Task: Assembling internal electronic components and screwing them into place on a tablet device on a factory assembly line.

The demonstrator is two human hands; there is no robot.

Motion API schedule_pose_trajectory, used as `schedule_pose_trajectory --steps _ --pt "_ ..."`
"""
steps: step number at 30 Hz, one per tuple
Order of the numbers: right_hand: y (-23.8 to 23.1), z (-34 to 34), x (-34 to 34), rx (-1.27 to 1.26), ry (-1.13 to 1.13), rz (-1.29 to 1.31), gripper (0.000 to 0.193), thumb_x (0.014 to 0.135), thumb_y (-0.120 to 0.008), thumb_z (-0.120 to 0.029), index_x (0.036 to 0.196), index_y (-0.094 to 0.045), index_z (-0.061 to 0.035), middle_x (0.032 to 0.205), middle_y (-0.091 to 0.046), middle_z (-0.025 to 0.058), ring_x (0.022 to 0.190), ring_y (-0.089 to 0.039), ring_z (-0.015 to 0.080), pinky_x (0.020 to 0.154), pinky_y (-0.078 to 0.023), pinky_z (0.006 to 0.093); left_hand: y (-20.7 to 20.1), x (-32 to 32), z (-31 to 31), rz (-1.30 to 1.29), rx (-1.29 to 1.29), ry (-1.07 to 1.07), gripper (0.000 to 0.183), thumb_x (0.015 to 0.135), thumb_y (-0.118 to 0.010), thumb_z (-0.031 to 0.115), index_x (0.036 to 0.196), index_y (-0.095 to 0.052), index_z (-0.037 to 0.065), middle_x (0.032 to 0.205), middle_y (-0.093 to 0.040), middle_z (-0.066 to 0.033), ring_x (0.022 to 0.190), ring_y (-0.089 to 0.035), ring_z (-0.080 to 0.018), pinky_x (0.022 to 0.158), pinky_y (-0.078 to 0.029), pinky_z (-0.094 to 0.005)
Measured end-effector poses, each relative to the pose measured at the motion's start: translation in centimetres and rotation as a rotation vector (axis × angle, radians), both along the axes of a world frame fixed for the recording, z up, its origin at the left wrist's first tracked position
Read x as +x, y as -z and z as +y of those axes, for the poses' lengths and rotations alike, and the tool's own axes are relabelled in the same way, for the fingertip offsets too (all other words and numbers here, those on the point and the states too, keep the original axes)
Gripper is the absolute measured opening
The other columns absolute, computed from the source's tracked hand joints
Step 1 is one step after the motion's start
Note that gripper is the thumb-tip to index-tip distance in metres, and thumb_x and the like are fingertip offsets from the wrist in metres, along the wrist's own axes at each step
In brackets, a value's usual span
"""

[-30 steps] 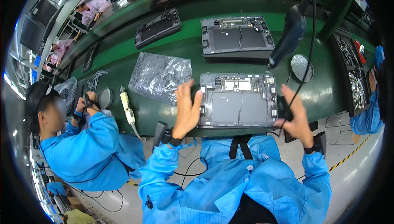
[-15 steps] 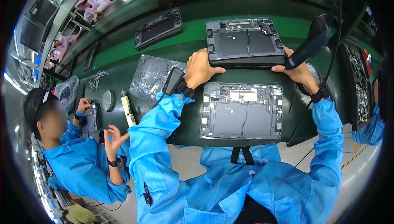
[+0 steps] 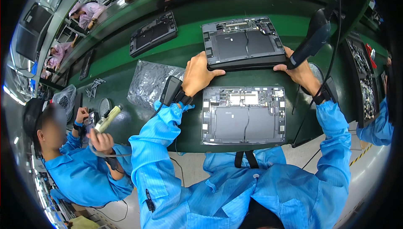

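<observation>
My left hand (image 3: 197,74) and my right hand (image 3: 301,74) grip the near corners of a black tray (image 3: 247,63), thumbs along its front edge. An opened tablet-like device (image 3: 225,44) lies in this tray, with its circuit board and dark battery exposed. The tray sits at the near side of a green conveyor belt. Closer to me on the dark green bench lies a second opened device (image 3: 228,124), its board along the far edge and two grey battery cells below. Neither hand touches it. A dark hand-held scanner (image 3: 308,40) hangs just over my right hand.
Left of my arm lies a clear plastic bag (image 3: 151,84) of dark parts. Another tray with a device (image 3: 153,34) rests on the belt. At the left, a co-worker holds a pale electric screwdriver (image 3: 107,120). A black parts bin (image 3: 363,80) stands at the right.
The co-worker's previously empty hand now holds the electric screwdriver, lifted from the bench. My hands keep their grip on the tray; the whole view has shifted slightly.
</observation>
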State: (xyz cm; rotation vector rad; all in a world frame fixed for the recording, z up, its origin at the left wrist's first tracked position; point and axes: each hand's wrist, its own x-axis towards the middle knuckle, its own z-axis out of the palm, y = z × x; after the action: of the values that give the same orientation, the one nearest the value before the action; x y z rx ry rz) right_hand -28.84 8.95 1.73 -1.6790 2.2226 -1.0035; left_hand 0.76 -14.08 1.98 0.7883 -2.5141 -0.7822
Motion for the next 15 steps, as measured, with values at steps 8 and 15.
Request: schedule_pose_trajectory --steps 8,15 --pt "0.9 0.8 -0.5 -0.007 0.009 0.173 0.019 0.084 -0.076 -0.001 0.103 -0.074 -0.0002 0.104 -0.072 0.0254 0.098 -0.068 0.049 0.082 -0.056 0.0499 -0.1 0.6 0.1 -0.057 -0.036 -0.047 0.059 0.082 -0.095 0.038 0.1 -0.068 -0.012 0.086 -0.073 -0.0322 0.088 -0.075 -0.0487 0.078 -0.059 -0.0479" --pt "1.6 1.0 -0.8 -0.118 -0.027 0.071 0.025 0.077 -0.07 0.008 0.099 -0.077 -0.0019 0.097 -0.075 0.0232 0.094 -0.072 0.0465 0.082 -0.057 0.0491 0.7 0.3 0.3 -0.026 -0.06 -0.06 0.054 0.073 -0.1 0.026 0.101 -0.072 -0.01 0.089 -0.075 -0.029 0.087 -0.075 -0.0462 0.079 -0.059 -0.0477"
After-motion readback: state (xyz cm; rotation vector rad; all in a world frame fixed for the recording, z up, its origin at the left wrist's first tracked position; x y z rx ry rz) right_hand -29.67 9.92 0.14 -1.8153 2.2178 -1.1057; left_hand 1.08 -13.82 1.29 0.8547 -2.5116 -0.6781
